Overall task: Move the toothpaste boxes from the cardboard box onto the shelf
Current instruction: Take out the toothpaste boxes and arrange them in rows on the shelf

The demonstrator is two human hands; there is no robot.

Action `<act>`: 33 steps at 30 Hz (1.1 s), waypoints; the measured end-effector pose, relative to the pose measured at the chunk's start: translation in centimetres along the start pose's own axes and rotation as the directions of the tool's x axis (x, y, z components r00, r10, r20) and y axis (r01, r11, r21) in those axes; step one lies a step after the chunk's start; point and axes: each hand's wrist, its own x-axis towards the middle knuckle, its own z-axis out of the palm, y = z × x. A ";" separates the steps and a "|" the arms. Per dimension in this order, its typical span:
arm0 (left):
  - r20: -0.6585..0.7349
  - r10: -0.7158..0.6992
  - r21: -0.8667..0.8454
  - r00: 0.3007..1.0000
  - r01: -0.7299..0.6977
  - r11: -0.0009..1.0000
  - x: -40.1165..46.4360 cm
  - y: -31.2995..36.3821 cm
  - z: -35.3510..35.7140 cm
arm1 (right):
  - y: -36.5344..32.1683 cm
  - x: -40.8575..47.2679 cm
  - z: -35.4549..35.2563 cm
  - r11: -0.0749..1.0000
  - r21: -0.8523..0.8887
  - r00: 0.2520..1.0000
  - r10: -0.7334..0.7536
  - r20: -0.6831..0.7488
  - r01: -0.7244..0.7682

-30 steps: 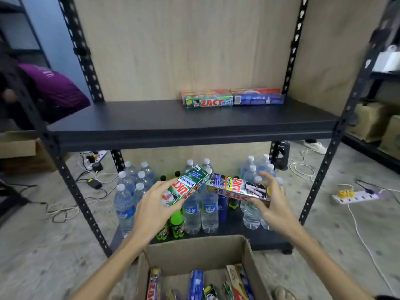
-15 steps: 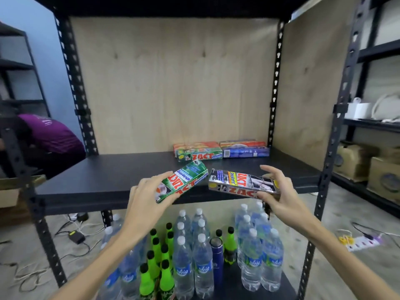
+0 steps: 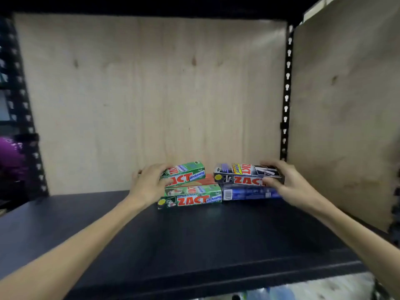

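My left hand (image 3: 147, 185) grips a green toothpaste box (image 3: 186, 173) by its left end, holding it just above the green box (image 3: 192, 199) and the red box (image 3: 211, 179) that lie on the black shelf (image 3: 173, 239). My right hand (image 3: 283, 182) grips a black toothpaste box (image 3: 242, 176) by its right end. That box sits on or just over a blue box (image 3: 249, 194) at the back of the shelf. The cardboard box is out of view.
A plywood back panel (image 3: 151, 100) and a plywood side panel (image 3: 346, 115) close the shelf bay. Black perforated uprights (image 3: 286, 94) stand at the corners. Something purple (image 3: 10, 156) shows beyond the left upright. The shelf's front edge (image 3: 216, 278) runs across the bottom.
Both hands have carried their boxes forward and up from below shelf level to the back of the shelf, over the boxes lying there. The view has risen and closed in on the shelf.
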 end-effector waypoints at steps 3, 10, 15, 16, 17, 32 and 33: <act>0.035 0.010 0.006 0.999 -0.010 1.000 4.3 -0.3 2.5 | 2.4 4.8 0.8 1.000 -0.004 0.998 -0.013 0.062 0.013; 0.134 0.062 -0.072 0.989 -0.053 0.996 8.5 -1.7 6.8 | 6.7 10.4 2.7 0.998 -0.042 0.982 0.063 0.176 -0.056; 0.031 0.155 -0.039 0.987 -0.153 0.987 8.6 -2.0 7.7 | 8.3 11.6 3.8 0.966 -0.257 0.995 0.041 0.093 -0.016; -0.007 0.163 -0.033 0.987 -0.163 0.986 8.6 -1.8 7.7 | 8.2 11.8 3.9 0.953 -0.302 0.997 0.039 0.062 -0.018; -0.041 0.161 -0.027 0.986 -0.162 0.986 8.6 -1.5 7.7 | 8.0 11.8 4.0 0.939 -0.343 0.999 0.034 0.028 -0.023; -0.056 0.003 -0.230 0.998 -0.016 0.973 6.8 0.0 6.9 | 5.5 9.8 6.7 0.973 -0.233 0.982 -0.049 -0.184 0.005; -0.064 -0.008 -0.255 0.998 -0.009 0.967 6.6 0.2 6.7 | 5.1 9.5 6.9 0.976 -0.217 0.981 -0.057 -0.184 0.016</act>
